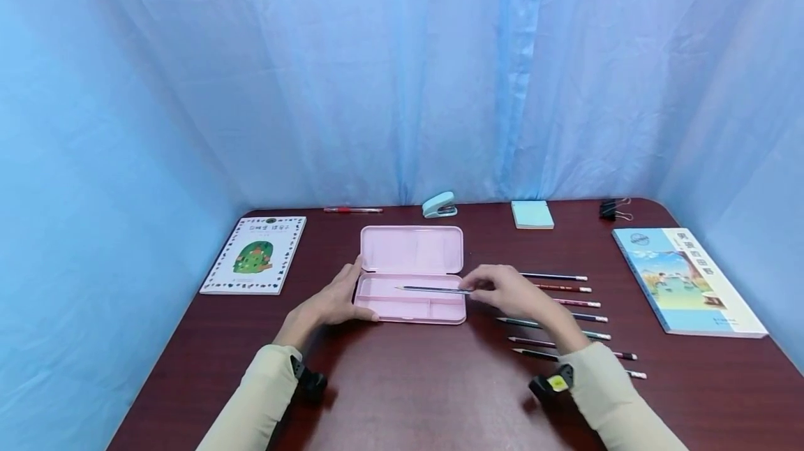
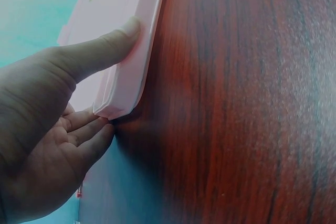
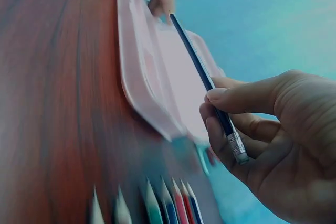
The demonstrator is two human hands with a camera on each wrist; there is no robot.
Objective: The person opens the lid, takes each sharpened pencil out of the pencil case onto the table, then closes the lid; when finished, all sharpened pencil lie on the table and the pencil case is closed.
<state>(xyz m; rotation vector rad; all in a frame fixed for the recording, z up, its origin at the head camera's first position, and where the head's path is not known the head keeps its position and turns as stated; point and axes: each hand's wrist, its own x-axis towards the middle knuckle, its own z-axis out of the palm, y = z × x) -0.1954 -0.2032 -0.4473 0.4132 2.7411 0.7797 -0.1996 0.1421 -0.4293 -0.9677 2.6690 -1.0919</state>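
Note:
A pink pencil case (image 1: 448, 310) lies with its lid raised on the table, its tray split into compartments. My left hand (image 1: 334, 301) holds the case's left end, thumb on the front rim and fingers against the end wall, as the left wrist view shows. Between thumb and fingers, my right hand (image 1: 502, 289) pinches a dark blue pencil (image 3: 193, 51) near its eraser end. That pencil points left over the long back compartment. Several other pencils (image 1: 568, 289) lie in a row to the right, partly hidden under my right forearm.
A white book (image 1: 254, 255) lies at the left, a thicker book (image 1: 687, 280) at the right. Along the back edge are a red pen (image 1: 353, 210), a mint stapler (image 1: 440, 205), a sticky-note pad (image 1: 532, 215) and a black binder clip (image 1: 609, 209). Blue curtains (image 1: 377, 88) surround the table.

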